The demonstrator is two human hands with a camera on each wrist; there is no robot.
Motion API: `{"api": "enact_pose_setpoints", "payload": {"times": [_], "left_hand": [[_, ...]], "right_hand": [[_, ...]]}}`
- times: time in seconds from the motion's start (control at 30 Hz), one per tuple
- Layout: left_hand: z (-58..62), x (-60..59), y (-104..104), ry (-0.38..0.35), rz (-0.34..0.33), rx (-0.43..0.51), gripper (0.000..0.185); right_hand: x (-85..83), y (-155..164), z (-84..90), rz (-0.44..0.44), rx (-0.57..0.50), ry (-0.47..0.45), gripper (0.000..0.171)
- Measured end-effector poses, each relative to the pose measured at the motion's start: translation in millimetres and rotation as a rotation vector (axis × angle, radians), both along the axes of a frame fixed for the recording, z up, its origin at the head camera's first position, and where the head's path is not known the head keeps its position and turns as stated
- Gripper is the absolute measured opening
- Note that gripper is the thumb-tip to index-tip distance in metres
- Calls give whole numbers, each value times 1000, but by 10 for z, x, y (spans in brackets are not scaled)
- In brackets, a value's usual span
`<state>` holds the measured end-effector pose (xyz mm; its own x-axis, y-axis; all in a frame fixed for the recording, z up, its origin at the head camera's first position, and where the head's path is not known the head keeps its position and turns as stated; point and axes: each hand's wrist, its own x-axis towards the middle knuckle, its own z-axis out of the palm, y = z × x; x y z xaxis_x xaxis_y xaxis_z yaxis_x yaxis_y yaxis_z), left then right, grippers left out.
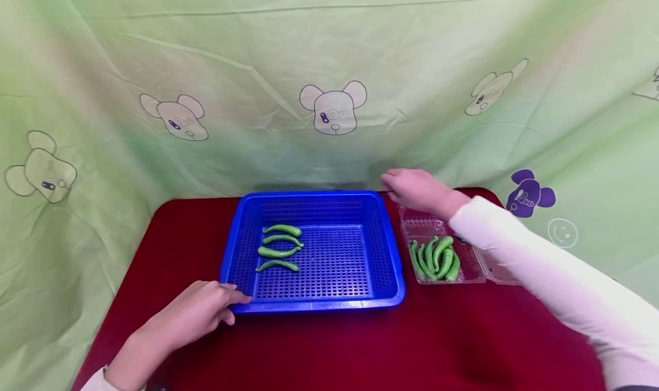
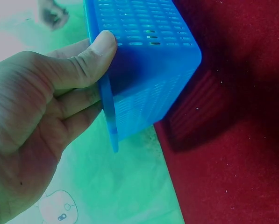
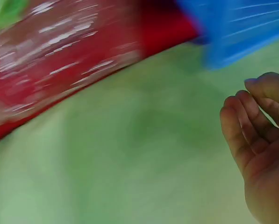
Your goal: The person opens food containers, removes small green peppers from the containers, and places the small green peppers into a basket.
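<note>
A blue plastic basket (image 1: 319, 306) with perforated walls sits on the red cloth. Inside it, toward the left, several green peppers (image 1: 278, 252) lie in a column, roughly parallel. My left hand (image 1: 203, 308) holds the basket's near left corner; in the left wrist view its thumb (image 2: 102, 44) lies on one side of the rim and fingers on the other. Beyond the basket's far right corner, my right hand (image 1: 418, 191) is raised, its fingers loosely bent with nothing in them. More green peppers (image 1: 435, 259) lie bunched in a clear plastic box (image 1: 469, 268) right of the basket.
The clear lid (image 1: 498, 268) lies folded out at the box's right side, partly behind my right sleeve (image 1: 546, 265). A pale green curtain (image 1: 247, 145) with bear-head prints hangs along the table's far edge. Red cloth (image 1: 360, 351) covers the tabletop.
</note>
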<state>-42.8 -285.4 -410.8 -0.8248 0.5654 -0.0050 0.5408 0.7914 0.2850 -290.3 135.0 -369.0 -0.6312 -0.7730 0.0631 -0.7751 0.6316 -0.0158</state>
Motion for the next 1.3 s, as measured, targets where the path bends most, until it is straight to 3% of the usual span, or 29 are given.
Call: {"api": "enact_pose_setpoints", "payload": {"times": [0.13,0.27,0.43,0.63,0.93,1.17,1.3], "left_hand": [[2,28,-8,8,8,-7,33],[16,47,-25,-3,14,-5,34],[10,49,-31,-1,8,0,34],[2,37,-31,-5,-2,5,32],[17,51,-38,-14,3,-2,32],[11,51,-33,-14,7,4,32],[18,46,-26,-14,7,6,32]], "right_hand": [[-6,534,-206,-3,28,-26,15],[91,820,-489,2,58,-101,15],[247,866,-753,91,25,-173,8],[349,807,-963,186,24,-155,7],[366,852,-999,213,29,-223,11],[348,941,-1013,334,3,-268,19],[345,947,-1021,418,6,-237,22]]}}
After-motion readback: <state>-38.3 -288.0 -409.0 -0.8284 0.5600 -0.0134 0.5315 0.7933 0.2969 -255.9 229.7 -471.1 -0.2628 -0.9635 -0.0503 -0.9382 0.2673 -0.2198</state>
